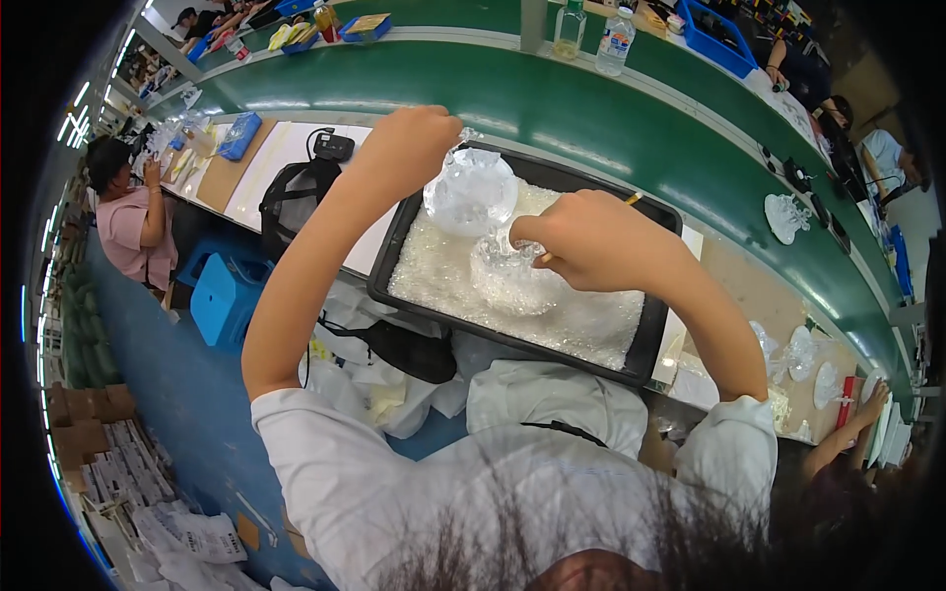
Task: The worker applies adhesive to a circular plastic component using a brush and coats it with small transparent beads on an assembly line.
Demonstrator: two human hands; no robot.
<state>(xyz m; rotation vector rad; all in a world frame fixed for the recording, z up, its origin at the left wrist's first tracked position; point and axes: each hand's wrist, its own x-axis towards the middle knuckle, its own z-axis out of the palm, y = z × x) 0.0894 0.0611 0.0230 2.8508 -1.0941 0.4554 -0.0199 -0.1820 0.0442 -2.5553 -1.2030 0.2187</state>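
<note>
Well, from my end this looks partway through: a clear, round, faceted dish-like piece (pixel 471 192) stands tilted at the back left of a black rectangular plastic tray (pixel 386 258), and a second clear, frilled, rounded piece (pixel 517 279) sits just in front of it, resting among the loose, glittering, clear-white granules (pixel 434 281). Neither has been set aside, so I judge the handling of both unfinished. Similar clear, frilled pieces lie on the bench to the right (pixel 800 353) and one on the green ledge (pixel 786 218); whether those are completed ones I cannot tell. My left hand (pixel 419 141) is raised over the tray's far left corner, forearm reaching up and inward, fingers curled closed, seemingly pinching the edge of the tilted dish-like piece, though the fingertips are partly hidden. My right hand (pixel 596 241) comes in from the right with elbow out and wrist bent, knuckles up, directly beside the frilled piece. Its fingers are closed around a slender tan stick (pixel 635 199), one end poking out below and the other behind the hand; whether they also touch the frilled piece, I can't make out.
</note>
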